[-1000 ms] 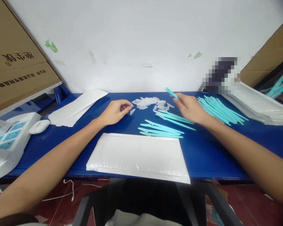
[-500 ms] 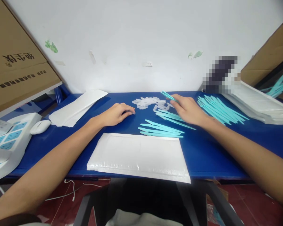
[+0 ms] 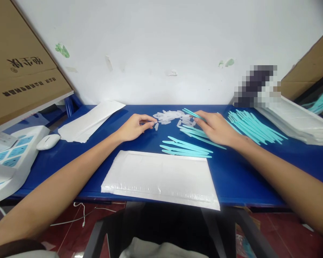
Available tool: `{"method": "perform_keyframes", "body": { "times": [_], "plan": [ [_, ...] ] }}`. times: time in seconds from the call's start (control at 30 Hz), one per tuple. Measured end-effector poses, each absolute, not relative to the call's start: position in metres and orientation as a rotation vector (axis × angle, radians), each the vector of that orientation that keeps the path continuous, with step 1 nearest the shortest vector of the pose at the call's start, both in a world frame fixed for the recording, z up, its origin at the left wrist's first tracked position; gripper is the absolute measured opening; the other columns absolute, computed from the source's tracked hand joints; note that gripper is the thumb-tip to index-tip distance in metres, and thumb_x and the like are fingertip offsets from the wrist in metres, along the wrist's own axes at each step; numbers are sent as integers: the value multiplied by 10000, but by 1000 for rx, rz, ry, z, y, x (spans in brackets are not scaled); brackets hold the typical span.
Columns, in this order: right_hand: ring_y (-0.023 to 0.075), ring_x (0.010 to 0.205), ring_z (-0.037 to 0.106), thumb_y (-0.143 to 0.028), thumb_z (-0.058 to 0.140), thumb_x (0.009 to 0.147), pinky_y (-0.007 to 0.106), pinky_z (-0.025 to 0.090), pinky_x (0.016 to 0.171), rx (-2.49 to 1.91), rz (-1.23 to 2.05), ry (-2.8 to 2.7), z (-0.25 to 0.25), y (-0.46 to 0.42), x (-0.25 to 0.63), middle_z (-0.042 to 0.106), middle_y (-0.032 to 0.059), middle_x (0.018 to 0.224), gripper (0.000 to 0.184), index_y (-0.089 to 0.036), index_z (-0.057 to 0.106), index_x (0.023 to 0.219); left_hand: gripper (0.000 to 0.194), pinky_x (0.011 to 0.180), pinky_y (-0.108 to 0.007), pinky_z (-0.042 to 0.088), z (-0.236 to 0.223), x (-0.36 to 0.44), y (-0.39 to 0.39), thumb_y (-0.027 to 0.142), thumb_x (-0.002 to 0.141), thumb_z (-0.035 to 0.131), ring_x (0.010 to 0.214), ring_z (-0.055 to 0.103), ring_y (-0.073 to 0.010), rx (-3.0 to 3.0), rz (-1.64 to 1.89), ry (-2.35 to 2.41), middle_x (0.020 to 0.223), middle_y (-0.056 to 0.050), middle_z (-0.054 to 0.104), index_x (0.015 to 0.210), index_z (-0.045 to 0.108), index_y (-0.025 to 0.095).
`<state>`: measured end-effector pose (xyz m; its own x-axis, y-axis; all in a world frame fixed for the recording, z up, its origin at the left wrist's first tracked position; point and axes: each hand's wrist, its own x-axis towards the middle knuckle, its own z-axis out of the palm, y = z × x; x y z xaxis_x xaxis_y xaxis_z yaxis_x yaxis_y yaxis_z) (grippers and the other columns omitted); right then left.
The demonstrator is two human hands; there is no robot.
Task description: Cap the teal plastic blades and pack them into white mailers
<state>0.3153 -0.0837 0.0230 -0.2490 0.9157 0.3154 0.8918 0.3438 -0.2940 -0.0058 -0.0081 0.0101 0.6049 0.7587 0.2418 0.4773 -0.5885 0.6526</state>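
Note:
My left hand point(image 3: 138, 127) has thumb and fingertips pinched together at the left edge of a pile of small translucent plastic caps point(image 3: 167, 116). One cap point(image 3: 156, 127) shows at those fingertips. In my right hand point(image 3: 214, 126) are slim teal eyebrow razors point(image 3: 190, 113), at least two, gripped with their ends pointing up and left above the caps. Under and beside that hand lie a few more razors point(image 3: 199, 134). Closer to me, another small group of razors point(image 3: 187, 147) rests side by side, just beyond a white padded mailer point(image 3: 161, 179).
A larger pile of teal razors point(image 3: 255, 127) lies right of my right hand. White mailers point(image 3: 298, 118) are stacked at the far right; white sheets point(image 3: 91, 122) lie at left. A power strip point(image 3: 18, 154) and a white earbud case point(image 3: 48, 142) stand on the blue table's left end.
My left hand has closed from loosely spread fingers into a pinch at a cap by the pile's edge. The razors in my right hand have dipped slightly. The view has shifted a little.

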Motion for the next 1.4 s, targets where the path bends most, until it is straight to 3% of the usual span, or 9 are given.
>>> {"method": "perform_keyframes", "body": {
  "times": [0.17,0.3,0.37,0.47,0.63,0.87,1.07,1.23,1.4],
  "plan": [
    [253,760,629,-411,351,1027,337,377,700,-1570,76,-2214,24,-85,314,681,69,830,366,-194,637,1099,284,1088,-498,491,5,-13,-3,331,1023,515,1313,604,-286,2783,614,747,1400,-98,660,1121,749,205],
    [256,776,639,-414,344,1030,341,384,711,-1554,110,-2234,24,-85,313,692,80,847,372,-190,635,1094,290,1202,-547,374,5,-15,-3,326,1057,459,1478,453,-279,2765,471,684,1395,-82,672,1167,697,203],
    [262,805,650,-418,342,1032,345,390,725,-1553,129,-2237,24,-86,313,707,89,891,379,-189,634,1111,296,1222,-603,305,7,-13,-5,323,1063,437,1448,493,-285,2781,420,729,1361,-75,694,1177,683,205],
    [262,803,651,-424,344,1036,350,394,730,-1552,149,-2246,24,-86,312,712,88,897,379,-192,635,1109,320,1197,-586,338,10,-8,-9,314,1060,419,1237,669,-265,2840,436,789,1281,-84,732,1177,692,194],
    [271,800,658,-422,346,1036,357,400,728,-1552,157,-2255,24,-87,311,717,92,887,390,-190,644,1132,352,914,-369,573,13,-4,-15,307,1046,426,998,745,-226,2812,485,859,1123,-92,776,1212,703,167],
    [276,818,670,-433,336,1038,367,417,745,-1552,157,-2263,25,-87,311,730,100,920,417,-185,650,1155,350,1057,-450,516,18,-16,-6,317,1045,436,1231,645,-275,2953,660,759,1293,-125,707,1147,731,159],
    [278,840,679,-417,338,1038,370,419,750,-1539,163,-2272,25,-88,309,735,106,968,402,-193,654,1141,374,1130,-505,441,17,-20,0,336,1055,408,1149,692,-270,2965,604,873,1184,-97,761,1161,724,167],
    [269,815,670,-413,340,1036,361,416,733,-1533,142,-2291,27,-89,308,726,94,928,383,-197,647,1111,385,915,-365,557,14,-16,-3,351,1056,407,1008,735,-243,2863,654,999,1122,-91,776,1203,708,159],
    [249,758,647,-408,345,1040,347,407,708,-1512,117,-2301,25,-88,310,709,74,849,373,-195,646,1094,382,870,-383,549,13,-13,-6,342,1048,395,967,720,-250,2990,521,906,1081,-113,765,1179,705,162]
  ]
}}
